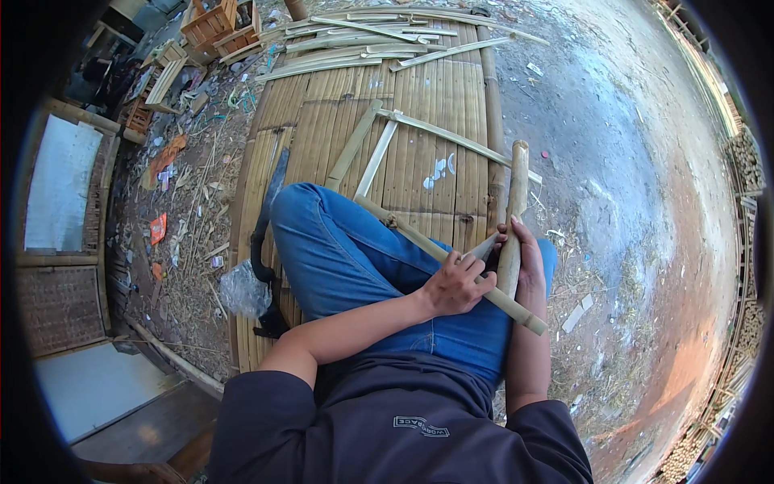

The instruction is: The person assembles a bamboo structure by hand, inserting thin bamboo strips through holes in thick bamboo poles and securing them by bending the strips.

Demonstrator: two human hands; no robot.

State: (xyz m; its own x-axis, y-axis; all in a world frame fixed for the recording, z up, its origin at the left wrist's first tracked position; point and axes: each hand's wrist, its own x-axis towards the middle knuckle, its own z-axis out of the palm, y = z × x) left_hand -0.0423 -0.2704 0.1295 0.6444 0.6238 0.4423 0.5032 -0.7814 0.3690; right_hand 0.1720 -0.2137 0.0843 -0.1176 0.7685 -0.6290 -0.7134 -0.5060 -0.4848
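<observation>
My left hand is closed over a long bamboo strip, which runs slantwise across my lap. By its fingertips a pale, pointed piece sticks out toward my right hand; I cannot tell whether it is a blade or bamboo. My right hand wraps around an upright round bamboo stick, its fingers near the pale tip. The strip and stick cross just below my hands. Beyond my knees, a bamboo crosspiece and two shorter strips form part of a loose frame.
I sit cross-legged on a slatted bamboo platform. Several split strips lie at its far end. By my left knee are a long dark blade, a black handle and a clear plastic bag. Littered ground lies left.
</observation>
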